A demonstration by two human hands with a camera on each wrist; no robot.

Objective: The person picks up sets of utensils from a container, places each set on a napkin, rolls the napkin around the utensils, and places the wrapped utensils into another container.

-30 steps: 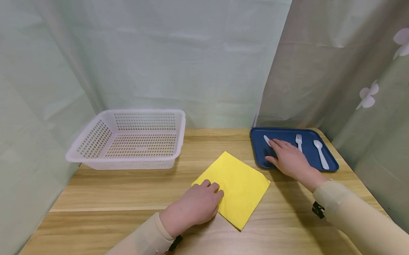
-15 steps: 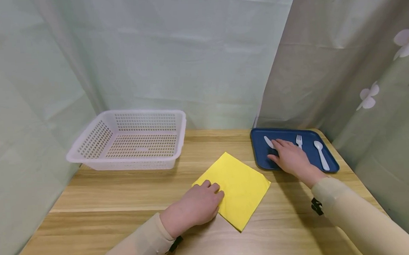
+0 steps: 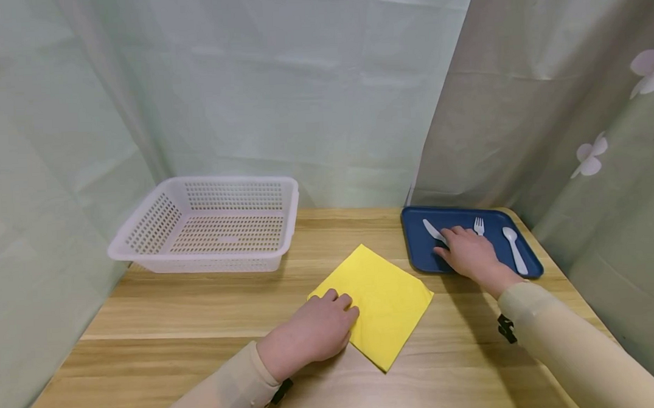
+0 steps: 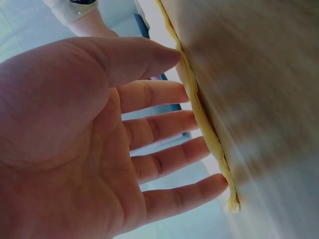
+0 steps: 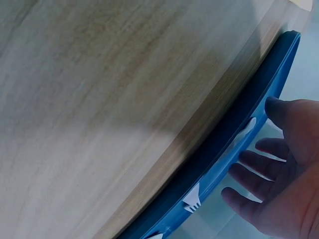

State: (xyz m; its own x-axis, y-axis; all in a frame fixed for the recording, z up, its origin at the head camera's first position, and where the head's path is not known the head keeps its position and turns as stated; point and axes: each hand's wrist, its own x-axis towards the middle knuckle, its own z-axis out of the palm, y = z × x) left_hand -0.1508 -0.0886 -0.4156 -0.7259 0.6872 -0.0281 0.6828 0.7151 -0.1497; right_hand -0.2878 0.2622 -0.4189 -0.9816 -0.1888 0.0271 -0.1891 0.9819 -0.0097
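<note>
A square yellow napkin [image 3: 388,302] lies turned on its corner in the middle of the table. My left hand [image 3: 315,327] rests its fingertips on the napkin's left part; in the left wrist view the fingers [image 4: 162,127] are spread, their tips at the napkin's edge. Over the blue tray [image 3: 420,258] at the right is my right hand [image 3: 470,255], its fingers loosely bent with nothing held. A white plastic knife [image 3: 433,230] lies by its fingertips and is partly covered. The right hand also hides the lower part of a white fork [image 3: 478,226].
To the right of the fork, a white spoon [image 3: 515,252] lies on the tray. A white perforated basket [image 3: 209,264] stands at the back left of the wooden table [image 3: 200,307]. Pale curtains [image 3: 278,96] hang close behind and along both sides.
My right hand has shifted slightly right and nearer to me over the tray, uncovering more of the knife. The left hand and napkin stay in place.
</note>
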